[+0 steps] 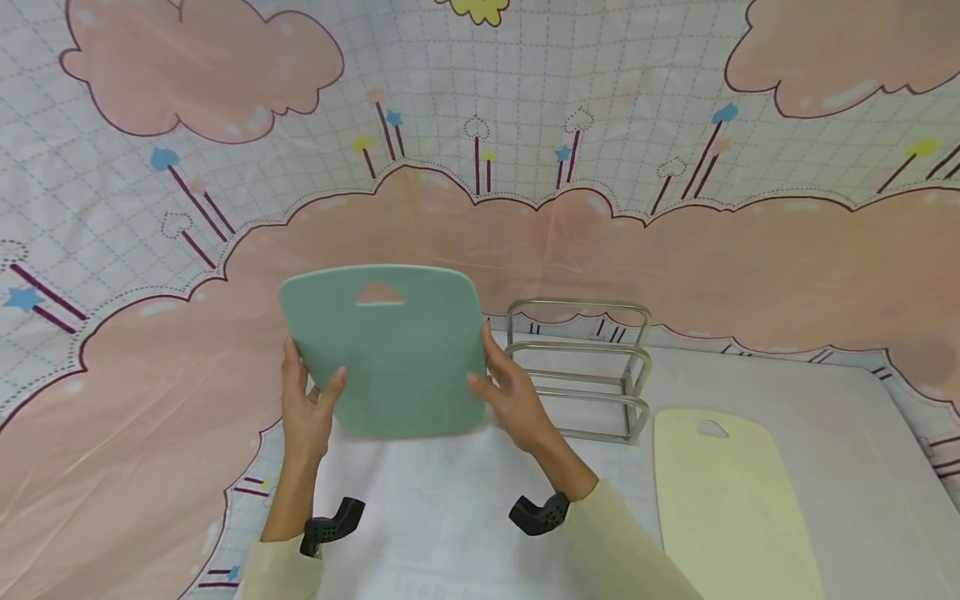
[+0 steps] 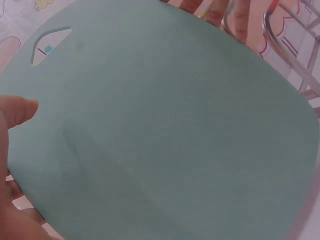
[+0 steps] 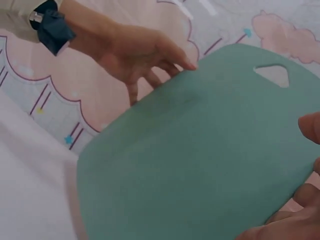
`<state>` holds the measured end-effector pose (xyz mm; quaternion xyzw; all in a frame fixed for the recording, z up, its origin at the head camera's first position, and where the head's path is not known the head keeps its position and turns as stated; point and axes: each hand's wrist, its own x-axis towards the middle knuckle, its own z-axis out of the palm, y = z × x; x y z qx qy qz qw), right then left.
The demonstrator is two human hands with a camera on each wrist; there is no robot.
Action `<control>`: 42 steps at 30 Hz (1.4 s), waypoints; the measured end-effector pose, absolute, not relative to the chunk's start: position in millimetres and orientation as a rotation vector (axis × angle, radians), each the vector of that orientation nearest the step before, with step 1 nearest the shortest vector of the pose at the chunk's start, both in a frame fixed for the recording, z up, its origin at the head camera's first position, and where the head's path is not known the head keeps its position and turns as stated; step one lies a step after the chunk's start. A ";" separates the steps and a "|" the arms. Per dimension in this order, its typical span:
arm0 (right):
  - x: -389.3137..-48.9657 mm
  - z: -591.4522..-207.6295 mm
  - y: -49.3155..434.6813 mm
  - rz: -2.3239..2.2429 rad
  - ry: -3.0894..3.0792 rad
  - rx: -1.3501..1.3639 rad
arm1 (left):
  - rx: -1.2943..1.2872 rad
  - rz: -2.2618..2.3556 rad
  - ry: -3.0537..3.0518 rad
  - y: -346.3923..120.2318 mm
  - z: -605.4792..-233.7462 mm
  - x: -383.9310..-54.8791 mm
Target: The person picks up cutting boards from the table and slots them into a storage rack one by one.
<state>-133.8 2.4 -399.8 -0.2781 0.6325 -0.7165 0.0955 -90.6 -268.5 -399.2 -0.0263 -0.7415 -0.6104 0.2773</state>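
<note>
A green cutting board point(image 1: 405, 358) with a triangular handle hole is held up, tilted, between both hands in the head view. The left hand point(image 1: 306, 412) grips its left edge, thumb on the near face and fingers behind. On the opposite edge, the right hand point(image 1: 517, 400) grips the same way. The left wrist view shows the board's face point(image 2: 165, 120) filling most of the picture. From the right wrist side, the left hand point(image 3: 135, 55) appears at the board's far edge. A metal wire rack point(image 1: 592, 392) stands just right of the right hand.
A pale yellow cutting board point(image 1: 727, 500) lies flat on the white table surface point(image 1: 435, 517), right of the rack. Behind hangs a patterned cloth point(image 1: 675, 267) with clouds and stars. Dark devices point(image 1: 540, 514) sit on both wrists.
</note>
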 end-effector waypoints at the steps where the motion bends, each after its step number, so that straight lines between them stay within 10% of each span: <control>1: -135.8 -399.2 3.6 -2.124 1.878 -0.836 | -0.084 -1.634 -1.984 -266.0 -396.2 -90.4; 42: -189.3 -402.7 31.4 -2.297 1.880 -0.793 | -0.331 -1.674 -1.907 -239.1 -398.0 -138.5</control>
